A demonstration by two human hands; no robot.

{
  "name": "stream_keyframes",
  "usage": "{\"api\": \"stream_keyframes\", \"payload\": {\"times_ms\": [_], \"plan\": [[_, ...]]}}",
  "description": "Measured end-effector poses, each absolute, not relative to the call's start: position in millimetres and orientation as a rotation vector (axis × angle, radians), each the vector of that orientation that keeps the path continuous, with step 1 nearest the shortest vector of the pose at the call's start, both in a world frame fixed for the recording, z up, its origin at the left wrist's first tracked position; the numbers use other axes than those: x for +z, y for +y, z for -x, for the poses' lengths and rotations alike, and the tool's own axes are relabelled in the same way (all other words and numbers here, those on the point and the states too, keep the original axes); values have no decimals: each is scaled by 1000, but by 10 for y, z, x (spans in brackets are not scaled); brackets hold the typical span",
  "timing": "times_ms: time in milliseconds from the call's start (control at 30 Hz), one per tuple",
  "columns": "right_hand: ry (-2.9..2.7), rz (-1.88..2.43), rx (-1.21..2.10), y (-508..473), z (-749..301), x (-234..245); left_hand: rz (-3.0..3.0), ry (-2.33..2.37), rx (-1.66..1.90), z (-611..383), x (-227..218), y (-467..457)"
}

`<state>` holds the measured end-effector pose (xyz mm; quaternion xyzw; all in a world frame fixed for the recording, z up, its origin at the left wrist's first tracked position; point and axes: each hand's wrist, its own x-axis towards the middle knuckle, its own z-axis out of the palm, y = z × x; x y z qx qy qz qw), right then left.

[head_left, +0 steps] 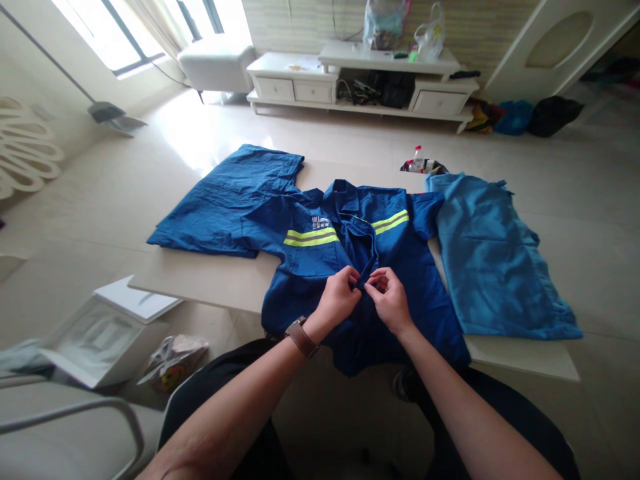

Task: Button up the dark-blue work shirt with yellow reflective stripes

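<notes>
Both hands at the shirt's front edge

The blue shirt (325, 261) lies at the centre of my dial, its collar (343, 197) toward 12 and its lower part hanging past the table's near side toward 6. My left hand (341, 293) and right hand (390, 300) meet at its front opening, fingertips nearly touching. Each is closed to a small pinch on the cloth; whether a button sits between them is too small to tell.

I judge this fine work at the front edge wants a light pinch, one hand steadying the fabric while the other works. The loose strip (371, 250) curving up toward 12 could twist, so I should keep it flat and slack, without dragging the hanging part.

Outward, a darker blue garment (235, 193) lies at 10, beside one sleeve, and a lighter blue cloth (490, 260) at 3. Under everything is the pale table (215, 283); a white box (100, 340) stands at 8.
</notes>
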<state>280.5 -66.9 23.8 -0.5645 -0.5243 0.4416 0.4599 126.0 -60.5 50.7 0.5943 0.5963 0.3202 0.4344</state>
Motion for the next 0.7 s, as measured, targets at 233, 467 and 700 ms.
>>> {"api": "stream_keyframes", "payload": {"times_ms": [233,467,700], "plan": [[-1580,1529,922,-709,-2843,274,-1670,1525,402,-1124,466,-694],[-1882,1573,669,-717,-2895,291,-2131,1599,358,-1126,570,-750],[-1933,1665,612,-717,-2929,310,-2213,1667,142,-1025,530,-715]]}}
